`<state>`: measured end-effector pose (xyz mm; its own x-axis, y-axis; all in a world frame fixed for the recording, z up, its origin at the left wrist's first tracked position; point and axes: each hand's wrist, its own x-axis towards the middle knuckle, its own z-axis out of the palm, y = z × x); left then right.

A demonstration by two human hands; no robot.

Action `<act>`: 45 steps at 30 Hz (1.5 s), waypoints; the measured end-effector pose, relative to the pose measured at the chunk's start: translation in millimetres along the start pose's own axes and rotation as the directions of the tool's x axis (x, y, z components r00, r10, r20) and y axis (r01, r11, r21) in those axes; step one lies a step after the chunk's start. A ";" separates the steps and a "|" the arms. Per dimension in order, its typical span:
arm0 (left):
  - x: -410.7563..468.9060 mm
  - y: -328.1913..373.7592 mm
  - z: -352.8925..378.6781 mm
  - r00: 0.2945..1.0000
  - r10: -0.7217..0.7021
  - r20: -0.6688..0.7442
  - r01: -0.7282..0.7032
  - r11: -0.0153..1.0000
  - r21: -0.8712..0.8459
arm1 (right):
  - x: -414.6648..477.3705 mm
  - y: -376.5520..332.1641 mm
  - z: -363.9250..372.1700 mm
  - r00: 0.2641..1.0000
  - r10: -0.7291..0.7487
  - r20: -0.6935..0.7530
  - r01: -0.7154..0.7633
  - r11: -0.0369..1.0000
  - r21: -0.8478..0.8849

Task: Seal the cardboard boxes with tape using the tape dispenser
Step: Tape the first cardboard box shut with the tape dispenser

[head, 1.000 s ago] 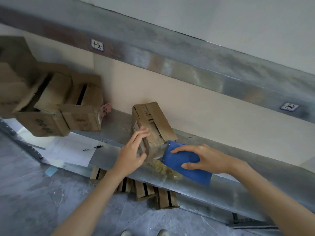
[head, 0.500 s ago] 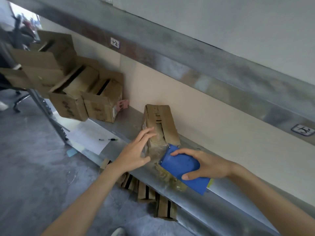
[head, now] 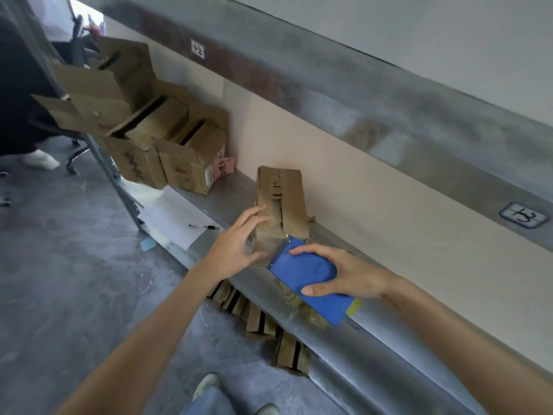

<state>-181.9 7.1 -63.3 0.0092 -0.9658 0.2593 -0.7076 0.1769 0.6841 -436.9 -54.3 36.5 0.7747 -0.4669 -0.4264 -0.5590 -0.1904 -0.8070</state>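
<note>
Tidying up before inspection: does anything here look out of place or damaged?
Open boxes at the shelf's left end sit tilted, flaps splayed. Other boxes lie jumbled on the floor beneath. The box being taped looks scuffed.

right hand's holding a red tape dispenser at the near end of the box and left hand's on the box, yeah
No: the dispenser is blue, not red, as the head view shows. The right hand does hold it at the near end of the box, and the left hand is on the box.
</note>
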 end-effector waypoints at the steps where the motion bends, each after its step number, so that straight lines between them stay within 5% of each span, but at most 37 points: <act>1: 0.2 -0.3 -0.3 1.000 0.003 -0.004 -0.003 1.000 0.004 | 0.5 0.7 0.5 1.000 -0.007 -0.004 0.007 1.000 -0.017; 17: 13.1 -17.8 -16.1 0.993 0.103 0.058 -0.096 0.988 -0.120 | -11.5 -17.9 6.2 0.992 -0.088 -0.089 0.039 0.893 -0.448; 25: 15.0 -27.3 -17.0 0.993 0.108 0.043 -0.101 0.985 -0.137 | -15.9 -28.2 11.1 0.967 -0.215 -0.138 0.056 0.706 -0.706; 45: 13.6 -17.8 -18.7 0.995 0.095 0.039 -0.091 0.990 -0.107 | -41.2 6.1 -43.2 0.989 -0.145 -0.029 0.124 0.921 -0.370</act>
<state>-156.0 -5.5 -59.2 -0.0862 -0.9512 0.2962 -0.6261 0.2830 0.7266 -485.0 -73.5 66.8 0.8386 -0.4593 -0.2928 -0.5278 -0.5527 -0.6449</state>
